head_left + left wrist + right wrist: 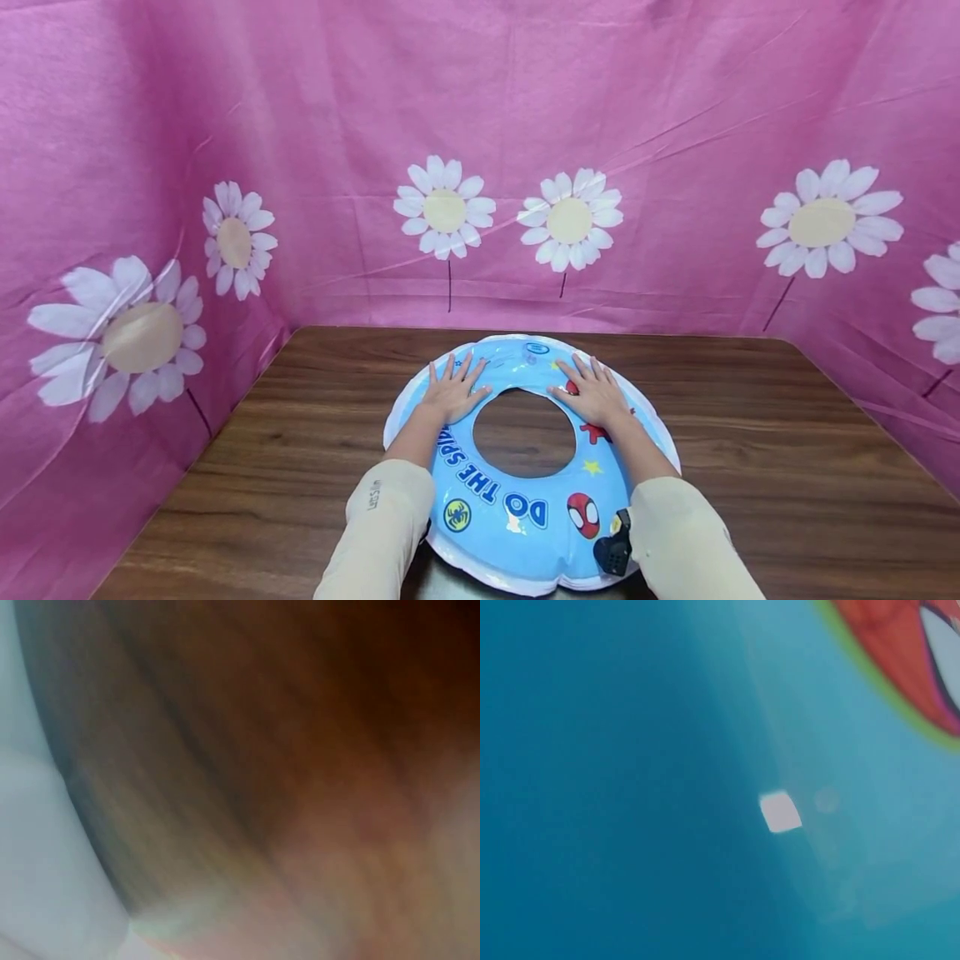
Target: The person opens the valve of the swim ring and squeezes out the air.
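Observation:
A blue inflatable swim ring (495, 546) with a white rim lies flat on the wooden table, printed with lettering, stars and red masked faces. On its upper left part rests my left hand (452, 393), fingers spread and straight. My right hand (596, 396) lies on the upper right part, its fingers likewise extended. Through the ring's round hole the table shows. Close up in the right wrist view is the ring's glossy blue surface (615, 780) with part of a red printed face. The left wrist view is blurred, with a pale edge beside brown wood; no fingers show there.
The brown wooden table (300, 467) extends to both sides of the ring. Behind and beside it hangs a pink cloth (330, 125) with large white daisies. A small black device (613, 550) sits at the right sleeve's cuff, over the ring's near edge.

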`<state>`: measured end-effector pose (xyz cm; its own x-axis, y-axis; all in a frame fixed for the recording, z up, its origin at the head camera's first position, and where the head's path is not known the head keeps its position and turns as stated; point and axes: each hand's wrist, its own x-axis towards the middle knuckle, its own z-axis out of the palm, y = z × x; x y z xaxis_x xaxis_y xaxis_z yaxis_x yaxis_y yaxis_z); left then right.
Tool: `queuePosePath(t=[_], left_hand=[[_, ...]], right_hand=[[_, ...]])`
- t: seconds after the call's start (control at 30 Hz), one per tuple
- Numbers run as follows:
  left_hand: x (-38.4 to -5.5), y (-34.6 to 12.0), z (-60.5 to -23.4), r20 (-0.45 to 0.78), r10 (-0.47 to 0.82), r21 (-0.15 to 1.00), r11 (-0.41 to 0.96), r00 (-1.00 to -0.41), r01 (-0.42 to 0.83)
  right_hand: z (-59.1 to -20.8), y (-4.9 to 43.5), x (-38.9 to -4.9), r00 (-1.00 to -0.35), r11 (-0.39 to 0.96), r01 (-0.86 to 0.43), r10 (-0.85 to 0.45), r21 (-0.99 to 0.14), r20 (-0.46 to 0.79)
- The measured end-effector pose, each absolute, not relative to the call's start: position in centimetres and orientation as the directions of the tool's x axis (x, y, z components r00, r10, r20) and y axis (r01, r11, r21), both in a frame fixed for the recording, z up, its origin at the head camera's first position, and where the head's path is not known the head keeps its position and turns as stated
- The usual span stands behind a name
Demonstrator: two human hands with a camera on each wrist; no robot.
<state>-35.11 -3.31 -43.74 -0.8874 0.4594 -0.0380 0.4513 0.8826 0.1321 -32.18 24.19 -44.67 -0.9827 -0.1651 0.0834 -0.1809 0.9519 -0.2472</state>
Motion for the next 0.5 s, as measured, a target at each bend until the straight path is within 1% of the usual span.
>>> queuePosePath(t=[0.3, 0.5], left_hand=[[-35.13, -3.36, -43.51, -0.032, 0.46, 0.117, 0.884, -0.888, 0.453], [-35.08, -3.49, -43.57, -0.039, 0.461, 0.108, 0.884, -0.887, 0.455]], right_hand=[[-44.55, 24.14, -32.35, -0.981, 0.955, -0.187, -0.169, -0.229, 0.095], [-44.61, 24.05, -32.28, -0.982, 0.952, -0.186, -0.17, -0.241, 0.087]])
